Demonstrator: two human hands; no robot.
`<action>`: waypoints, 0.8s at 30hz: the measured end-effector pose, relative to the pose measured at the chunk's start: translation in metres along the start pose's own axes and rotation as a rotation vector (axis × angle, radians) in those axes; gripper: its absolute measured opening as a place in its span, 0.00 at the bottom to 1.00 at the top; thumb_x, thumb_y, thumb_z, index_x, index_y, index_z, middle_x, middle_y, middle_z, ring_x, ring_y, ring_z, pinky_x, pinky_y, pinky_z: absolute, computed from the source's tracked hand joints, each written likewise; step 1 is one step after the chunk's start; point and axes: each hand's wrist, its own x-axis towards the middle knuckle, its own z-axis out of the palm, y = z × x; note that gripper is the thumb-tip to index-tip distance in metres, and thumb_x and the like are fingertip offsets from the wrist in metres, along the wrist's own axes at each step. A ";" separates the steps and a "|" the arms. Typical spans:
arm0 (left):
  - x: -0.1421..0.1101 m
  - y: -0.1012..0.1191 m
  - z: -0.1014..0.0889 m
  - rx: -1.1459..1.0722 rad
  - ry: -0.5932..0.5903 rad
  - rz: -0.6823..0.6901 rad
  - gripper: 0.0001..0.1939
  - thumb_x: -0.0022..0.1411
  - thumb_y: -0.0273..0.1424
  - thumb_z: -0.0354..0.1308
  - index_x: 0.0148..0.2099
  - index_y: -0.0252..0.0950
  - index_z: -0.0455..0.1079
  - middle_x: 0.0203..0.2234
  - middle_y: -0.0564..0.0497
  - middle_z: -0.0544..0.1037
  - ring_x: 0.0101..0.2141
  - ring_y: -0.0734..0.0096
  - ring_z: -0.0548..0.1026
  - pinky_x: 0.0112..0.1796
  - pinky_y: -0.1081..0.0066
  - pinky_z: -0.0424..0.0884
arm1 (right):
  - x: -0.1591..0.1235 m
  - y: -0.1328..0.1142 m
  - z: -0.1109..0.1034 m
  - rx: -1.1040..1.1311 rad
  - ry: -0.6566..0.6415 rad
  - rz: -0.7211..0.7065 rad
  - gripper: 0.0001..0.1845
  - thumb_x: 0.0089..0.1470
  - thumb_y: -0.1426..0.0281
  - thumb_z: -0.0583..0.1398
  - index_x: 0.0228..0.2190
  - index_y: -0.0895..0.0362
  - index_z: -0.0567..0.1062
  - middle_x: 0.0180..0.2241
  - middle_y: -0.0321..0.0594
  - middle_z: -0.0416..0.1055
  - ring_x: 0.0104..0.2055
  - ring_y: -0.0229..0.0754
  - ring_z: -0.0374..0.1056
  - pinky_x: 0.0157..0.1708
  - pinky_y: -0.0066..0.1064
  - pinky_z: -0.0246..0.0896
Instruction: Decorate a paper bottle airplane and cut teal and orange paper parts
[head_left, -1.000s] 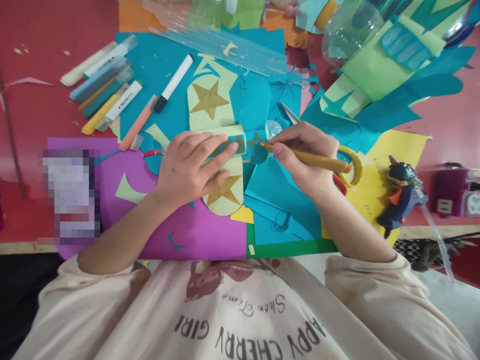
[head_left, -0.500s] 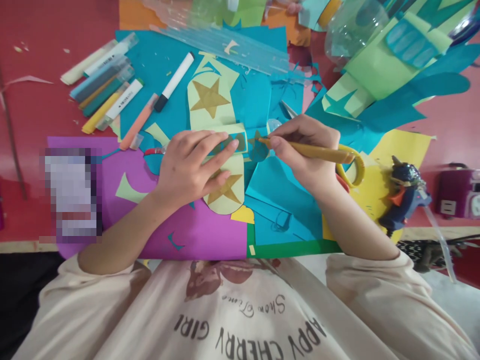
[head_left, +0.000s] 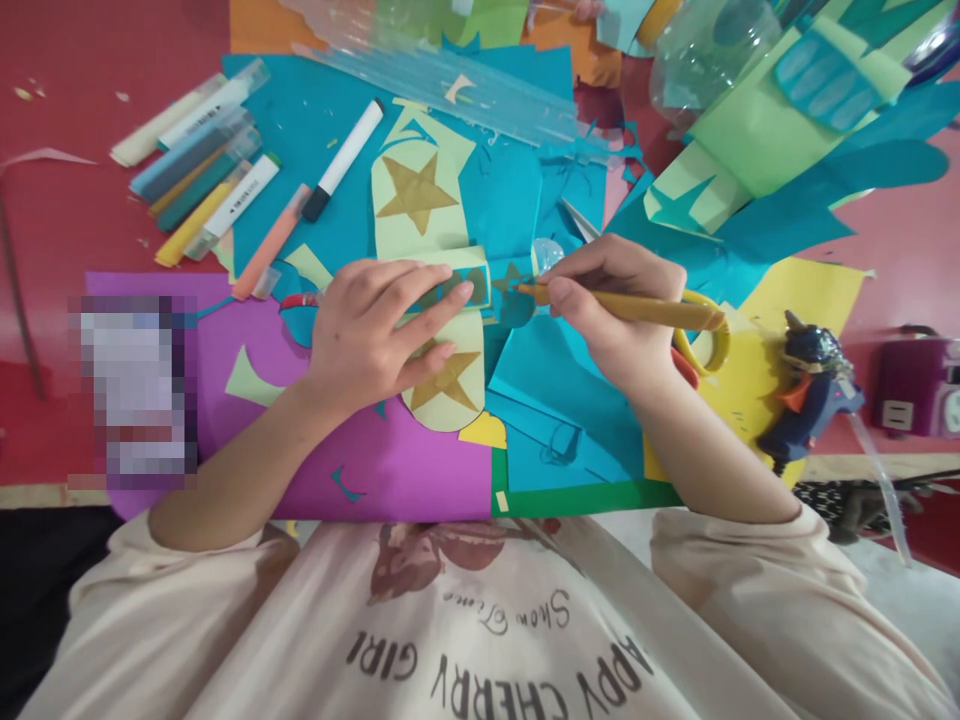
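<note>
Fingers of my right hand [head_left: 619, 305] pinched a slim mustard-yellow pen [head_left: 649, 309] at a star-marked blue paper tab [head_left: 517, 308] | my left hand [head_left: 367, 335], slightly spread, lay on round-ended pale-green paper [head_left: 472, 345] | paper seemed light, easily creased, best held by edges | looked gold-starred, over blue sheets [head_left: 504, 190]

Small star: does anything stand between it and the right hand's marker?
Nothing visible does: the right hand holds the marker with its tip at the small star. The scissors lie clear of that tip.
</note>
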 end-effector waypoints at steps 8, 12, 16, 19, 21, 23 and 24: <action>0.001 0.001 -0.001 -0.054 -0.008 -0.049 0.22 0.69 0.42 0.51 0.63 0.45 0.64 0.51 0.45 0.79 0.49 0.56 0.76 0.46 0.57 0.72 | -0.002 -0.003 0.002 -0.010 -0.002 0.035 0.17 0.59 0.55 0.61 0.24 0.52 0.74 0.22 0.33 0.72 0.22 0.33 0.67 0.21 0.28 0.64; 0.000 0.001 -0.001 -0.052 -0.020 -0.058 0.22 0.70 0.43 0.49 0.62 0.45 0.65 0.50 0.45 0.79 0.49 0.57 0.75 0.46 0.57 0.72 | -0.003 0.001 0.002 -0.008 -0.012 0.013 0.13 0.59 0.58 0.61 0.25 0.51 0.75 0.23 0.31 0.73 0.23 0.33 0.67 0.22 0.27 0.65; 0.003 0.001 0.000 0.054 0.008 -0.008 0.22 0.70 0.44 0.48 0.60 0.42 0.68 0.47 0.46 0.80 0.47 0.59 0.77 0.44 0.61 0.73 | -0.003 0.005 0.002 0.038 -0.028 -0.040 0.11 0.57 0.62 0.63 0.24 0.50 0.75 0.23 0.30 0.73 0.21 0.32 0.66 0.21 0.27 0.64; 0.004 0.002 0.000 0.046 0.031 -0.011 0.21 0.70 0.43 0.48 0.59 0.41 0.68 0.47 0.45 0.80 0.47 0.59 0.77 0.43 0.60 0.73 | -0.003 0.005 0.001 0.021 -0.042 -0.051 0.11 0.56 0.62 0.64 0.23 0.50 0.75 0.22 0.30 0.73 0.21 0.32 0.66 0.21 0.27 0.64; 0.003 0.002 0.000 0.026 0.055 -0.004 0.21 0.70 0.42 0.49 0.59 0.40 0.68 0.47 0.45 0.80 0.46 0.59 0.77 0.43 0.60 0.73 | -0.003 0.003 0.000 0.011 -0.048 -0.021 0.12 0.57 0.62 0.63 0.23 0.51 0.75 0.22 0.30 0.73 0.22 0.33 0.67 0.21 0.28 0.65; 0.002 0.001 0.000 0.000 0.009 -0.026 0.21 0.70 0.43 0.49 0.60 0.41 0.67 0.49 0.45 0.79 0.48 0.58 0.76 0.45 0.59 0.72 | -0.003 0.000 0.000 0.029 -0.039 0.000 0.12 0.58 0.61 0.63 0.24 0.52 0.75 0.22 0.32 0.74 0.22 0.33 0.68 0.21 0.28 0.65; 0.001 0.001 0.000 -0.012 -0.015 -0.035 0.22 0.70 0.43 0.49 0.62 0.43 0.66 0.50 0.45 0.79 0.49 0.58 0.76 0.46 0.58 0.72 | -0.003 -0.001 0.000 0.035 -0.034 0.007 0.12 0.58 0.61 0.62 0.25 0.52 0.76 0.23 0.32 0.74 0.22 0.34 0.68 0.22 0.28 0.66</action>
